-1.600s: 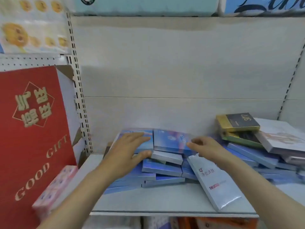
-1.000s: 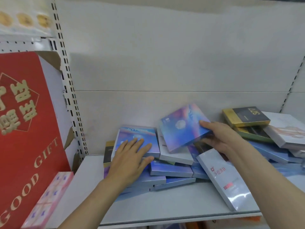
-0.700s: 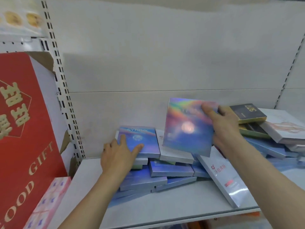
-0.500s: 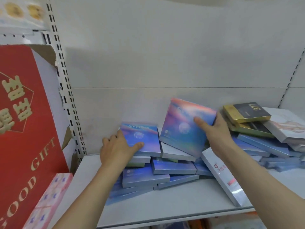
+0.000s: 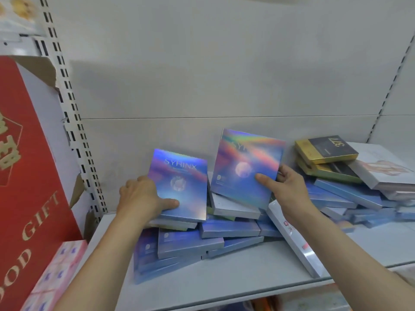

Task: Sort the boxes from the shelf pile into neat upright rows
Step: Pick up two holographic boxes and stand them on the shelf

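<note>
The SYRINX box (image 5: 179, 185) is being held in the grip of the left hand (image 5: 140, 198), thumb across its lower front face and fingers curled behind its left edge, so that it is being stood nearly upright on top of the pile of blue boxes (image 5: 202, 241). A second holographic box (image 5: 246, 168) is being gripped by the right hand (image 5: 284, 189), thumb on the front face and fingers behind the right edge; it is being held tilted, just right of the SYRINX box and above the pile.

A large red gift box (image 5: 24, 167) printed GOOD GIFT is being shown well left of the pile, beyond the slotted shelf upright (image 5: 74, 122). The pile is being carried by the grey shelf (image 5: 235, 279), its boxes lying flat and askew. Right of the pile, further flat blue boxes (image 5: 350, 194) are being topped by a white box (image 5: 386, 169) and two gold-and-black boxes (image 5: 326, 150), the upper one marked 377. A long white box (image 5: 296, 241) is being leaned against the right side of the pile, reaching towards the shelf's front edge. A pink patterned pack (image 5: 56, 272) is being seen at the foot of the red gift box.
</note>
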The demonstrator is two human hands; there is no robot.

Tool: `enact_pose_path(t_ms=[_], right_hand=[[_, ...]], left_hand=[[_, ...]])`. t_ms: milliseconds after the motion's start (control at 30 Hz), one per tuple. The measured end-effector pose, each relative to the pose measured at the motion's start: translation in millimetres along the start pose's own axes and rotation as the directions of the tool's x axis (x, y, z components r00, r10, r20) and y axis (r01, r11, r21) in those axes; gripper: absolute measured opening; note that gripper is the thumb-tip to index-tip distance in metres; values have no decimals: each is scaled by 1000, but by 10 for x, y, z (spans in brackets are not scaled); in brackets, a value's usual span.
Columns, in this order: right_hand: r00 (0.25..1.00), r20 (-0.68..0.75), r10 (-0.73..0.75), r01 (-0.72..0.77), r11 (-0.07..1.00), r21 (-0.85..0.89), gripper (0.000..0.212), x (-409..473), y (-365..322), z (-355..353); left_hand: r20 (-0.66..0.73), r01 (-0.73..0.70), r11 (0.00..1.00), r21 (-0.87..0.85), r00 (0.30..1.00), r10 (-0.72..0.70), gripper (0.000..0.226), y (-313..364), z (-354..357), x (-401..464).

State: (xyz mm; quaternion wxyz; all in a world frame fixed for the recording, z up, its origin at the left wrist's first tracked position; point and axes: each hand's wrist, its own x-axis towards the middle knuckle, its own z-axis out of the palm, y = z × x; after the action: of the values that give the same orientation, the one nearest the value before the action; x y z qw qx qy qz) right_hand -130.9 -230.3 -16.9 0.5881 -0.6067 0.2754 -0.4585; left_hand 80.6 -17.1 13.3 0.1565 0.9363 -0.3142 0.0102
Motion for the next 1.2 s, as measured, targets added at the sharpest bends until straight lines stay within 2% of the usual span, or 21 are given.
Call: enact_pose_path(t_ms=[67,133,200,267,333,400,533,600,733,833,967,1133,1200], right_hand=[[1000,5,-9,9,1000,22,38,1,-7,-12],[999,21,-28,28,999,34,36,9,-23,-48],[998,20,-53,53,998,45,35,23,-44,-106],[998,-1,-67,67,995,75,35,32,-58,-191],[997,-16,-79,81,991,109,31,26,-82,-319],[995,-14,-97,98,986,136,32,12,-129,-517],[989,-7,-148,148,982,119,22,-62,-323,-1120],[982,-24,-187,188,979,78,25,-114,-414,-1511],[979,-58,-197,200,978,53,57,-259,-551,-2432],[977,-101,-188,193,980,41,68,-348,-573,-3157],[973,-179,-143,151,988,28,37,-421,-579,-4077],[955,-277,-103,99,995,-26,24,-372,-641,-4995],[947,-303,-107,106,994,-21,26,-272,-660,-5293]], left_hand=[[-95,-1,991,-136,995,-12,56,-45,-5,6],[-129,-1,929,-370,990,-50,43,-124,48,36],[-109,-4,750,-661,990,-92,34,-179,137,5],[-85,-21,528,-849,992,-96,36,-142,201,-120],[-49,-21,333,-943,996,-77,34,-41,235,-278],[-28,-17,210,-978,998,-49,27,118,272,-437],[-75,-76,159,-984,997,10,21,688,370,-813],[-104,-106,132,-986,994,25,23,1059,464,-1013],[-97,-102,81,-991,993,73,29,1894,730,-1384],[-83,-89,49,-995,990,114,29,2572,950,-1653],[-72,-81,37,-996,977,200,27,3413,1262,-1966],[-2,-16,55,-998,965,261,25,4329,1531,-2122],[-1,-19,58,-998,957,289,23,4686,1621,-2104]])
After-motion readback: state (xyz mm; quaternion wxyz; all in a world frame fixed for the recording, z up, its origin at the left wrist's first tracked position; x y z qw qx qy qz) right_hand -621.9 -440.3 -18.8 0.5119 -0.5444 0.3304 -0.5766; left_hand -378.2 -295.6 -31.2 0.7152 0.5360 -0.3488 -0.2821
